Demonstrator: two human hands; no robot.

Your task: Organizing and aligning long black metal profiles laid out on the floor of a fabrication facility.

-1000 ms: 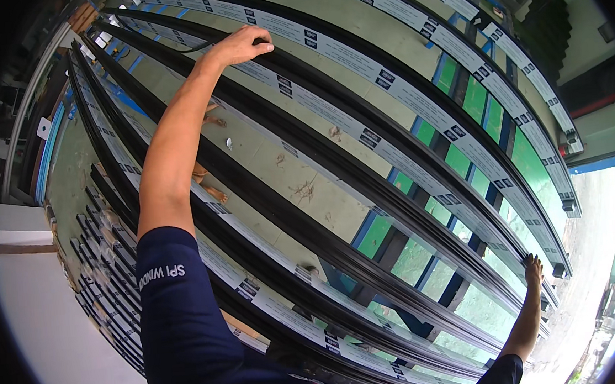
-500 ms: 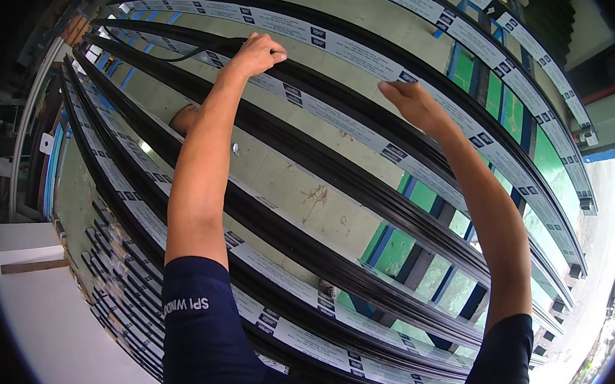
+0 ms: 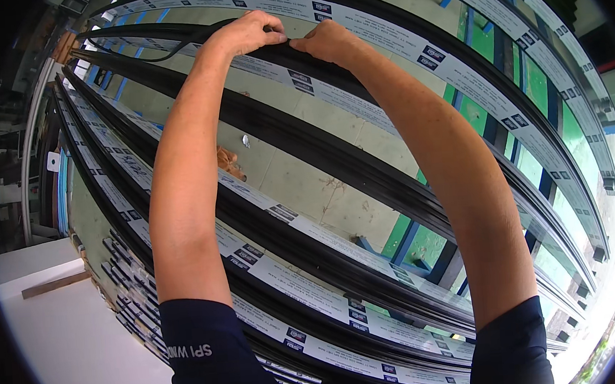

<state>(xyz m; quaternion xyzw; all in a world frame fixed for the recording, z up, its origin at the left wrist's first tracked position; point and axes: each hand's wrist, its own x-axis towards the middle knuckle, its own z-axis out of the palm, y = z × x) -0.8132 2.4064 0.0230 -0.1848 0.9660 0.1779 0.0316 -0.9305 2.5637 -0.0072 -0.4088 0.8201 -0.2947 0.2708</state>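
Note:
Both my hands meet over a long black profile (image 3: pixel 331 71) with a pale printed film along its side. My left hand (image 3: pixel 246 33) is closed, its thumb and fingers pinched at the profile's top edge. A thin, flexible black strip, seemingly a rubber gasket (image 3: pixel 163 58), hangs in a loose curve left of that hand and runs toward its fingers. Just to the right, my right hand (image 3: pixel 329 42) pinches at the same edge, its fingertips close to the left ones. The bit of strip between the fingertips is small and mostly hidden by them.
Several more long film-covered profiles (image 3: pixel 304 139) lie side by side, sloping from upper left to lower right, on green-and-blue supports (image 3: pixel 414 245). A stack of thinner bars (image 3: pixel 132 283) lies at lower left near a white surface (image 3: pixel 67 323). An orange-brown object (image 3: pixel 229 163) shows beside my left forearm.
My right hand has moved left and away from me to meet my left hand at the profile. The left hand stays pinched near the same spot, and the whole view has shifted slightly.

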